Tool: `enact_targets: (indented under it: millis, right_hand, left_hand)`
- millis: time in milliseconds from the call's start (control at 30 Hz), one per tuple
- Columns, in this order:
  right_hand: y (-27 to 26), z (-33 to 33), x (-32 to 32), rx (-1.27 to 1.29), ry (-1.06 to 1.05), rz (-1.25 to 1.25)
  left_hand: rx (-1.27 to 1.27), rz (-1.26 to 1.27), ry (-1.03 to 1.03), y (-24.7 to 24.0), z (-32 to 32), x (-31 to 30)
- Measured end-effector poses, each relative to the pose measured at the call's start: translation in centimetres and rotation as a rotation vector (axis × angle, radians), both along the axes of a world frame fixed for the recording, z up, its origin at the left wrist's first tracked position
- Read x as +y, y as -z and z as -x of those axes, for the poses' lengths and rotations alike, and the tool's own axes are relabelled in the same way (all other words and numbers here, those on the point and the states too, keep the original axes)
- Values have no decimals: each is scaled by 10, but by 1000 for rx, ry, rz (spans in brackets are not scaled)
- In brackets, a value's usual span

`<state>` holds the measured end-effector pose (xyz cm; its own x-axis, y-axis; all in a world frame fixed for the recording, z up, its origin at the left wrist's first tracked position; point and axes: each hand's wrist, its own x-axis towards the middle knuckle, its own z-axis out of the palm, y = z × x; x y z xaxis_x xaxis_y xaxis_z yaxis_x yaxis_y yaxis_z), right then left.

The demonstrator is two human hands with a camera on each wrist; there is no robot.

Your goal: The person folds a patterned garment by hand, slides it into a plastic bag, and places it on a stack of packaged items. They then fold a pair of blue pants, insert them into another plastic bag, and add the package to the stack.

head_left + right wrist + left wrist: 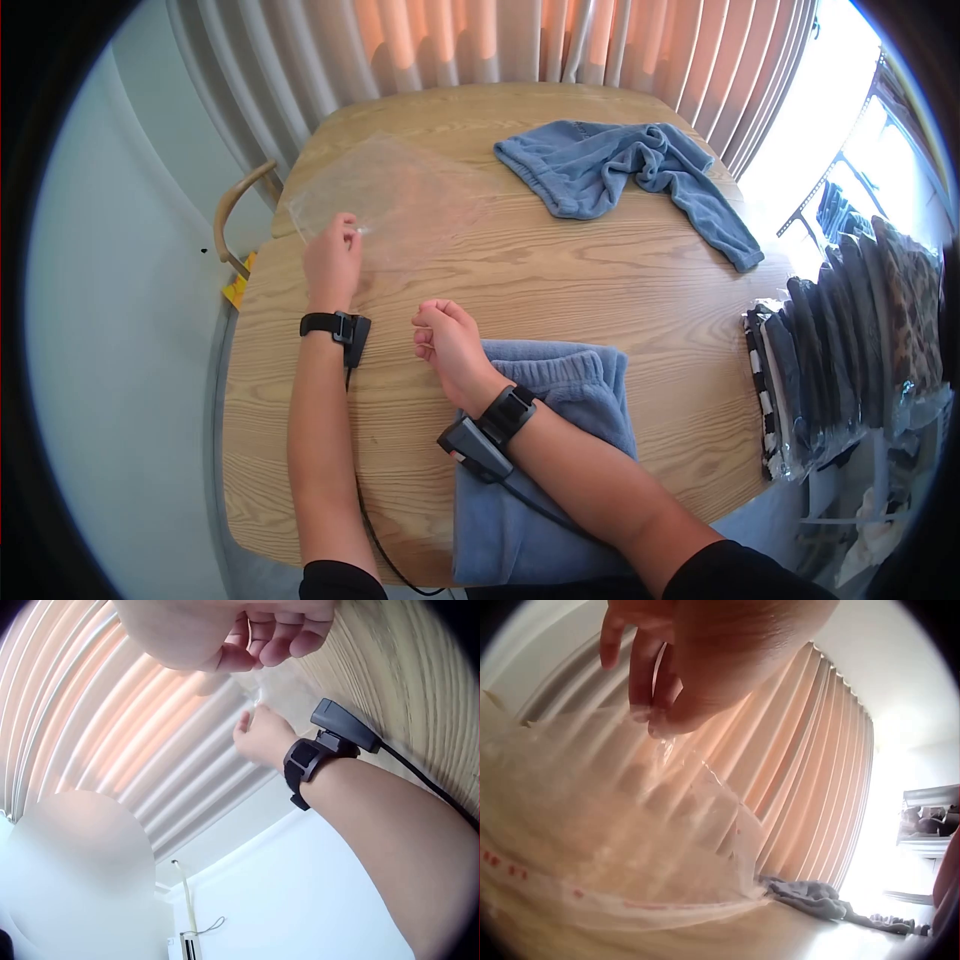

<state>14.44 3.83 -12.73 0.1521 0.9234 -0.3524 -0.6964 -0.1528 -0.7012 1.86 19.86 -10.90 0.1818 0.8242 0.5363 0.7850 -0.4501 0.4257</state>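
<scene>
My left hand (333,262) pinches the near edge of a clear plastic bag (400,185) between thumb and fingertips, over the left side of the table. In the left wrist view the bag (622,847) hangs spread below the fingers, with small red print along its lower edge. Loosely curled, the fingers of my right hand (452,345) hold nothing, beside a folded blue fleece garment (500,535) with a gathered waistband. That garment lies at the table's front edge, partly hidden under my right forearm. Another blue fleece garment (590,180) lies rumpled at the back right, one sleeve or leg stretched toward the right edge.
Under everything is a wooden table (680,400). A row of dark clothes in clear bags (840,350) stands off its right edge. A wooden chair (232,210) is at the left, curtains (480,45) hang behind. A cable (362,500) runs from the left wrist camera.
</scene>
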Motion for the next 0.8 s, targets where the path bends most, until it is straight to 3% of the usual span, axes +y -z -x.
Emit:
enact_targets:
  millis: [33,133,200,400,467,533,600,667,733,800]
  right_hand:
    - [0,1,1,-2,20,2]
    - [4,-6,11,-28,-10,-4]
    - [10,-12,20,-34,7,-7]
    - [13,-38,42,-42,84,-55]
    - [-4,-40,42,-17,69,-91]
    - [-31,-57,25,-280,-62,-216]
    - [-61,-81,-1,-984,-300,-579]
    - [-49,-113,-25,-1536,-357,-659]
    - [-56,-144,-57,-1642,-687,-363]
    - [-65,-166,-83,-1599,-766,-238]
  left_hand:
    - [-96,-164,-8,-4,-1,-1]
    - [-191,-330,-20,-23,2,-27]
    - [-198,-270,-43,-35,13,-60]
    - [86,-396,-46,-57,76,-175]
    - [40,-315,-181,-52,89,-222]
    - [79,-255,-239,-45,92,-276]
    - [16,-135,-285,-33,93,-324]
    - [-83,-74,-325,-21,96,-363]
    - [-149,-50,-361,-10,96,-392]
    - [-199,22,-397,-3,97,-416]
